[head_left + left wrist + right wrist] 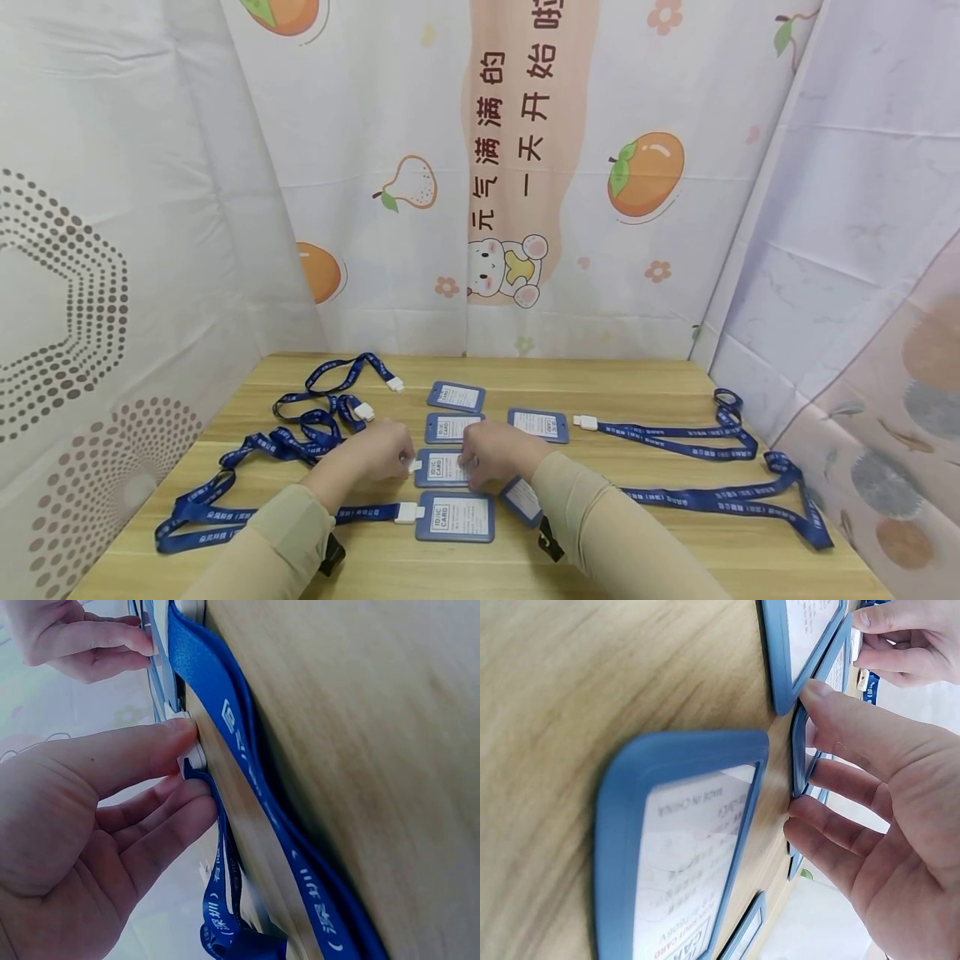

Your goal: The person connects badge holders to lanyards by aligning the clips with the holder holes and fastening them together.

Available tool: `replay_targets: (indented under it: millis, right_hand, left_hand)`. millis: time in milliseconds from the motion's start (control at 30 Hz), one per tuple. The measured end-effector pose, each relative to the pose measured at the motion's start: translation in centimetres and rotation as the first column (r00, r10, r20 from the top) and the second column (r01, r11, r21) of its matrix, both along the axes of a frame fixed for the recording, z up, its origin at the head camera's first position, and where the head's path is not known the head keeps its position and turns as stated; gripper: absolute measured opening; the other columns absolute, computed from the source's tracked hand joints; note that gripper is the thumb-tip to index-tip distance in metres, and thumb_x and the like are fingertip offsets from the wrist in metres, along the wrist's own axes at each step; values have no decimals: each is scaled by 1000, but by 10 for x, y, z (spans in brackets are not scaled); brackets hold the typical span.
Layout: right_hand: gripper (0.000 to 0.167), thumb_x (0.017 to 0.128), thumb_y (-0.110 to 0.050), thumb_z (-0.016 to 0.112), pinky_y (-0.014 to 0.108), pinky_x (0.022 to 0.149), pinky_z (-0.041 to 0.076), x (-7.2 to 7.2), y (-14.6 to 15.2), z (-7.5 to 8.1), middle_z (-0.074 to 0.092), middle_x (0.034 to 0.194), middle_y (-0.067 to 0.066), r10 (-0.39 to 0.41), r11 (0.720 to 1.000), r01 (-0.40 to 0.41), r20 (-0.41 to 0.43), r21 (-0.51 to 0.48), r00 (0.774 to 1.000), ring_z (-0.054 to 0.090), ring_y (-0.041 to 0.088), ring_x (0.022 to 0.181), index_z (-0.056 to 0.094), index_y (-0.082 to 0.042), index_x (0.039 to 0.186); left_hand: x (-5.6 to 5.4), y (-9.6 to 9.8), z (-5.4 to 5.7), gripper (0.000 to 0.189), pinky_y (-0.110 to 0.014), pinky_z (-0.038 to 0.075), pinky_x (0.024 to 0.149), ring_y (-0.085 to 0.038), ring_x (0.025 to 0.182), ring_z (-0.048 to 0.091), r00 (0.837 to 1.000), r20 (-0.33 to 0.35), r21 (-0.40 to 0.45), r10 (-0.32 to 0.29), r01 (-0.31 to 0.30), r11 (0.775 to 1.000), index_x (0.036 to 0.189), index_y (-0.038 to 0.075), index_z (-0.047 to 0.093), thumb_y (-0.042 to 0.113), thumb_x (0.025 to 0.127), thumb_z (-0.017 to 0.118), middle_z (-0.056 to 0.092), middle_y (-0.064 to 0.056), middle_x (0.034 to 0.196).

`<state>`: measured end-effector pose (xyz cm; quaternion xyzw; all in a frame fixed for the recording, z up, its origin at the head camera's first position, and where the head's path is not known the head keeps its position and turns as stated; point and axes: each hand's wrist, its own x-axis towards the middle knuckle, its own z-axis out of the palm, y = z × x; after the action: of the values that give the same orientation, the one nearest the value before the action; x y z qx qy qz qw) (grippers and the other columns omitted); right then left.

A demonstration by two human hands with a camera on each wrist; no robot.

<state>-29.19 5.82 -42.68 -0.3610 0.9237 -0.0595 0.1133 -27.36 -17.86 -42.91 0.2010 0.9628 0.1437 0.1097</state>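
My left hand (384, 450) pinches the white clip (196, 754) of a blue lanyard (217, 900) between thumb and fingers. That clip sits at the left end of a blue ID card holder (438, 468). At its other end my right hand (498, 454) holds the holder by its edges, thumb on the near side and fingers on the far side in the right wrist view. Just nearer to me lies another card holder (455, 517), joined to a lanyard by a white clip (407, 512). A tilted card holder (522, 500) lies partly under my right forearm.
Beyond my hands lie three more card holders: one at the back (456, 397), one before it (447, 427), one to the right (538, 424). Loose lanyards (300, 446) spread leftward. Two lanyards lie right, one far (675, 433), one nearer (727, 500). Curtains surround the wooden table (630, 379).
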Motion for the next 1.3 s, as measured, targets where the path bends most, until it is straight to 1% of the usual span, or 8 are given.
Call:
replay_targets:
  millis: [233, 467, 600, 700, 833, 1067, 1300]
  right_hand:
    - [40, 76, -31, 90, 27, 91, 53, -2, 1, 0, 67, 107, -10, 11, 1000, -11, 1, 5, 1000, 64, 9, 99, 79, -22, 113]
    - [39, 75, -32, 91, 27, 92, 52, 0, 1, 1, 67, 107, -10, -4, 1000, 4, 3, 12, 1000, 64, 9, 100, 79, -24, 112]
    - [40, 76, -32, 91, 27, 92, 52, 1, 0, 2, 66, 107, -10, -3, 1000, 3, -1, 15, 1000, 64, 9, 100, 79, -23, 113]
    - [40, 77, -33, 90, 27, 93, 52, 1, 0, 3, 66, 106, -10, 0, 1000, 0, 0, 17, 1000, 64, 9, 101, 79, -23, 114]
    - [39, 77, -33, 90, 27, 93, 52, 2, 1, 2, 66, 106, -11, -3, 1000, 3, 1, 12, 1000, 64, 9, 100, 79, -24, 114]
    - [38, 78, -33, 89, 27, 92, 52, 0, 1, -1, 66, 104, -12, 6, 1000, -5, -13, 8, 1000, 64, 8, 99, 79, -24, 113]
    - [38, 76, -34, 90, 26, 90, 53, 0, 3, -3, 66, 103, -13, 7, 1000, -7, -22, -1, 1000, 63, 7, 96, 79, -25, 112]
  left_hand:
    - [1, 2, 0, 12, -38, 58, 83, -12, 82, 62, 999, 21, 15, 32, -33, 999, 95, 14, 81, 13, 83, 84, 73, 3, 95]
    - [1, 1, 0, 13, -39, 58, 84, -12, 83, 62, 999, 30, 32, 22, -23, 999, 96, 14, 81, 12, 83, 84, 72, 4, 96]
    - [1, -1, 1, 12, -40, 58, 84, -12, 83, 61, 999, 36, 39, 15, -16, 999, 94, 15, 81, 11, 83, 83, 71, 5, 93]
    - [1, -2, -1, 11, -40, 57, 83, -12, 81, 61, 999, 38, 51, 13, -15, 999, 93, 16, 80, 10, 84, 82, 70, 6, 90]
    - [1, -3, -3, 10, -40, 57, 82, -13, 80, 60, 999, 38, 61, 26, -28, 998, 91, 16, 80, 9, 84, 82, 69, 7, 89]
    - [-1, -4, -4, 9, -40, 57, 80, -14, 78, 59, 998, 31, 41, 46, -47, 998, 89, 16, 79, 8, 85, 81, 67, 6, 86]
    - [-1, -4, -7, 9, -41, 57, 81, -14, 79, 59, 997, 55, 57, 54, -57, 997, 91, 17, 80, 10, 86, 81, 68, 7, 88]
